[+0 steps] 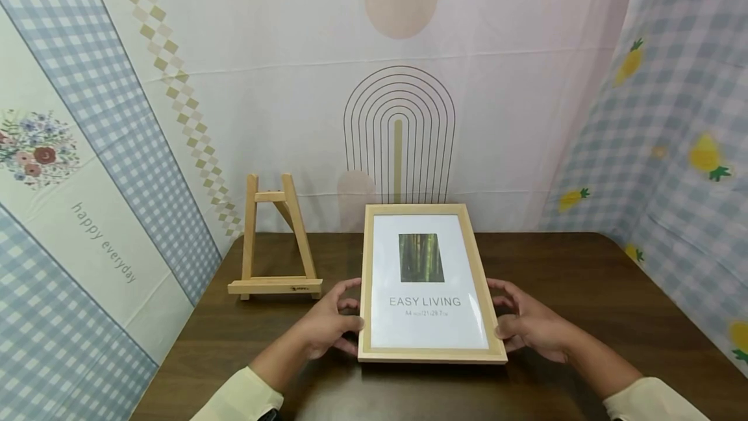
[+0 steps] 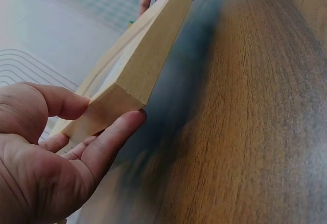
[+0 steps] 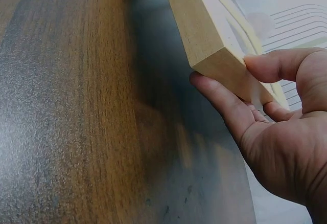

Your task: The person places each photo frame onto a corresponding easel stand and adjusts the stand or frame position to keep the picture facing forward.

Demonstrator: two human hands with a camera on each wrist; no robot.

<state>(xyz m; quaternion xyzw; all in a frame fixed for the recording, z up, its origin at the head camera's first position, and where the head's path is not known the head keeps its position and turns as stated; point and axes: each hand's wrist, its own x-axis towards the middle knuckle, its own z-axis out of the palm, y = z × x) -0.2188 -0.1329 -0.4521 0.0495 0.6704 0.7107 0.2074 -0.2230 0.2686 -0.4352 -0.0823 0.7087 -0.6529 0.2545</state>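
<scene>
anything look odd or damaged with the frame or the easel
Nothing stands out. The picture frame shows no visible crack or chip, and the left hand and right hand hold its opposite sides. The easel stands upright on the table with no part visibly broken.

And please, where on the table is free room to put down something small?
Widest: the table right of the right hand, out to the right edge. Smaller: in front of the easel, left of the left hand. Crowded: the middle, where both hands hold the picture frame, and back left, where the easel stands.
</scene>
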